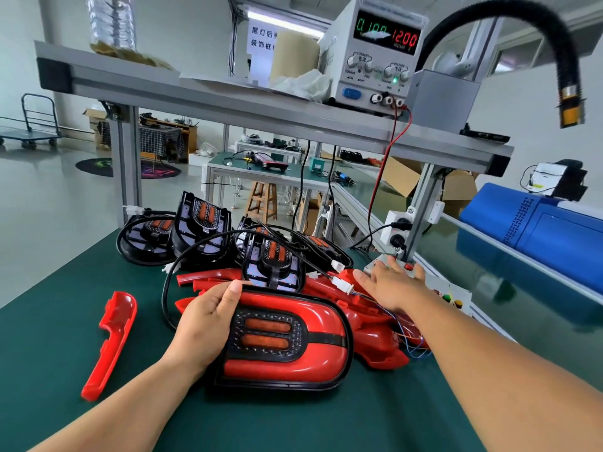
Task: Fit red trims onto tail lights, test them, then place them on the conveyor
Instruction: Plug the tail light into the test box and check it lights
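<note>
Our left hand point(208, 321) grips the left end of the black-housed oval tail light with a glossy red trim fitted point(287, 340), thumb over its top rim. The lamp sits at the centre of the frame, its lower edge seemingly resting on the green-matted desk point(293, 419). Our right hand point(388, 282) lies flat with fingers straight, grasping nothing, over the small grey switch box point(375, 265) right of centre; whether a fingertip touches its red button we cannot tell. A white plug point(342, 283) on thin wires lies just beside that hand. We judge this to be the test step: keep the lamp face toward us, leave the lead slack, press once, and watch both orange bars and the grey bench power supply point(375, 57) at upper centre.
</note>
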Motion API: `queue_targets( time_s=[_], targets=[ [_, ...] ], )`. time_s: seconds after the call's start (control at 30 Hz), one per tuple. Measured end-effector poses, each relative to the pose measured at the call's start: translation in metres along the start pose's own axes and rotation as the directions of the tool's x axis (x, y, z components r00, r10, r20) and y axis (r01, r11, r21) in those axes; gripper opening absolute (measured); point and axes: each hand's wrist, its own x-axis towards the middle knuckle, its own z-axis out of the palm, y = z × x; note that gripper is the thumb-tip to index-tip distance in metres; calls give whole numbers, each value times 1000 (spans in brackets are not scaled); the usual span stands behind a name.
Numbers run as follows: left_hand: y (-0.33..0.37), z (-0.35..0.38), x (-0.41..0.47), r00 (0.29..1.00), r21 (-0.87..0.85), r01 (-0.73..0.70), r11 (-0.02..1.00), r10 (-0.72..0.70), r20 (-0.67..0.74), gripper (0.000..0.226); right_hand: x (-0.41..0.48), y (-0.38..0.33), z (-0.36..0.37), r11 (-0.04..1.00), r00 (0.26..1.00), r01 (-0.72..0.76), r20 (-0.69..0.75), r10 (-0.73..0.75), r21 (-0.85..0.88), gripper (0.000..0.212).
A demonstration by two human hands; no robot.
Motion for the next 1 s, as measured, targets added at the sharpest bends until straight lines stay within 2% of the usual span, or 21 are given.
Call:
queue_targets(
  time_s=[0.07, 0.13, 0.17, 0.23, 0.3, 0.4, 0.47, 0.53, 0.63, 0.7, 0.8, 0.9, 1.0],
  targets=[
    [-3, 0, 1, 999, -53, 37, 998, -37, 2, 86, -5, -3, -5, 995, 990, 17, -143, -3, 97, 55],
    [-5, 1, 2, 999, -82, 52, 995, -52, 0, 81, -15, -13, -12, 990, 954, 54, -301, -12, 132, 53],
    [-4, 0, 2, 999, -70, 51, 996, -51, -3, 77, -21, -20, -14, 993, 946, 74, -322, -40, 95, 57],
    [-3, 0, 0, 999, -32, 37, 999, -38, -21, 67, -27, -32, -12, 997, 973, 75, -218, -76, -12, 66],
    [3, -1, 0, 998, 4, 23, 1000, -22, -53, 61, -30, -41, -9, 997, 991, 30, -129, -39, -75, 67],
    [20, -7, 2, 995, 90, -47, 995, 55, -85, 55, -31, -46, -7, 998, 990, -12, -139, 4, -56, 61],
    [34, -12, 8, 990, 222, -116, 968, 131, -52, 45, -33, -46, -8, 1000, 984, -12, -175, 12, 2, 53],
    [47, -14, 18, 972, 391, -220, 894, 235, 11, 31, -37, -43, -12, 997, 967, 14, -254, 5, 71, 42],
    [76, -3, 35, 928, 539, -372, 755, 312, 203, 36, -48, -37, -17, 949, 936, 153, -350, -49, 277, 25],
    [95, 17, 46, 890, 605, -452, 656, 288, 353, 44, -59, -35, -19, 899, 908, 254, -408, -95, 357, 22],
    [111, 56, 54, 825, 678, -555, 482, 214, 523, 54, -73, -34, -19, 848, 853, 388, -490, -182, 361, 22],
    [114, 82, 56, 804, 746, -583, 321, 94, 588, 55, -80, -32, -17, 809, 822, 468, -511, -251, 355, 19],
    [116, 89, 54, 781, 737, -614, 283, 79, 620, 43, -83, -29, -17, 794, 776, 536, -538, -329, 287, 17]
  ],
)
